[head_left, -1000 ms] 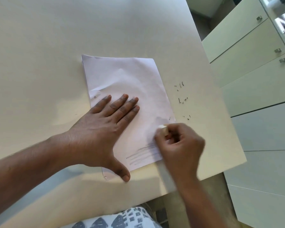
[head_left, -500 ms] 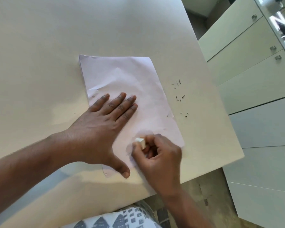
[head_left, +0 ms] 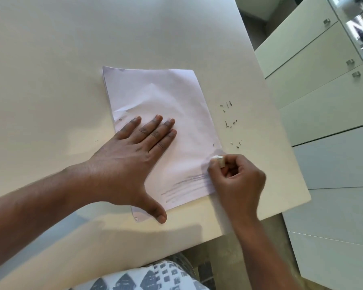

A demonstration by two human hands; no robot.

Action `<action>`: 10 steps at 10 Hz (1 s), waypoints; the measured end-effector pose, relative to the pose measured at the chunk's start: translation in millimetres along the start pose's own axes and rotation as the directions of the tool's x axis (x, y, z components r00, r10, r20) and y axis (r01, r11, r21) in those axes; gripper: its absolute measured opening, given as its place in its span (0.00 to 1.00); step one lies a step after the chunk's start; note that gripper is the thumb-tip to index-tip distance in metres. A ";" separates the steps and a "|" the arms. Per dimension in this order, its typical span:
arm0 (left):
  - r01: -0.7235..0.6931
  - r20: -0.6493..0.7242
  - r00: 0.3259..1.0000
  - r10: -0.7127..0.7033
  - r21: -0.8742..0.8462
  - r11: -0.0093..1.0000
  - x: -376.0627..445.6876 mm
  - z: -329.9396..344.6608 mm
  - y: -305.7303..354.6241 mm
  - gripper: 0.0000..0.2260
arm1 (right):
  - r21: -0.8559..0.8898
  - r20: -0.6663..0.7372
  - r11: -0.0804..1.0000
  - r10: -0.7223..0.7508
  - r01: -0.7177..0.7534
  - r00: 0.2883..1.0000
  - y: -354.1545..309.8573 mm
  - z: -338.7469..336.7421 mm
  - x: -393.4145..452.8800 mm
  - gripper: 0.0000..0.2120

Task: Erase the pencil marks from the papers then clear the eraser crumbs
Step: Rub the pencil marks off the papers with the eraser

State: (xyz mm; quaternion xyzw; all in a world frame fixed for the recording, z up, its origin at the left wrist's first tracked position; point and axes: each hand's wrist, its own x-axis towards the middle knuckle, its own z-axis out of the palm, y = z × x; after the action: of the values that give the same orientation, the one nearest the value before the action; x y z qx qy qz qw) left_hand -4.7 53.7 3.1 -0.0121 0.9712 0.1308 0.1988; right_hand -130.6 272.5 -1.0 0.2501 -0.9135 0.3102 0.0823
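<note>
The papers [head_left: 161, 114] lie as a thin stack on the pale table [head_left: 50, 59], near its right-hand corner, turned a little so the long edges run away and to the left; only slivers of the lower sheets show along the left edge, and how many there are cannot be told. Grey pencil marks [head_left: 184, 186] streak the near right part of the top sheet in a few slanting lines; the rest of the sheet looks faintly smudged and creased, and a small punched hole shows near the left edge. The right hand [head_left: 237, 181] has its fingers curled round a small white eraser [head_left: 218, 159], pinching it at the paper's right edge just above the marks; the hand is somewhat blurred, and most of the eraser is hidden inside the grip, so whether its tip touches the sheet is hard to make out. The left hand [head_left: 132, 155] lies flat on the middle of the stack, fingers straight and close together, thumb spread toward the near edge and covering that corner of the sheets. Dark eraser crumbs [head_left: 228, 122] are scattered on the bare table just right of the stack, in three loose clusters. Beyond the table's right edge stand pale cabinets [head_left: 314, 80] with small metal handles, cut off by the frame. At the bottom edge a patterned garment [head_left: 147, 277] is partly visible.
</note>
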 end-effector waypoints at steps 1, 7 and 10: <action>-0.001 0.000 1.000 0.001 0.000 1.000 0.6 -0.2 0.0 0.73 | -0.008 0.004 0.999 -0.043 0.043 0.999 -10.5 4.1 -4.5 0.06; -0.003 -0.008 1.000 0.003 -0.011 1.000 2.1 -0.8 0.7 0.74 | 0.010 0.025 0.999 -0.035 0.035 0.999 -6.2 18.0 13.0 0.07; -0.013 -0.026 1.000 0.013 -0.011 1.000 2.8 1.3 -0.3 0.74 | 0.065 0.112 0.988 -0.147 0.140 0.983 -35.8 35.3 -0.8 0.08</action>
State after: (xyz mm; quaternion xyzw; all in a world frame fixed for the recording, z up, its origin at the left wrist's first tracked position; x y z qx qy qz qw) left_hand -6.9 53.8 0.8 -0.0087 0.9730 0.1375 0.1853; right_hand -111.5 226.9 -10.5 0.3351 -0.8872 0.3142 0.0439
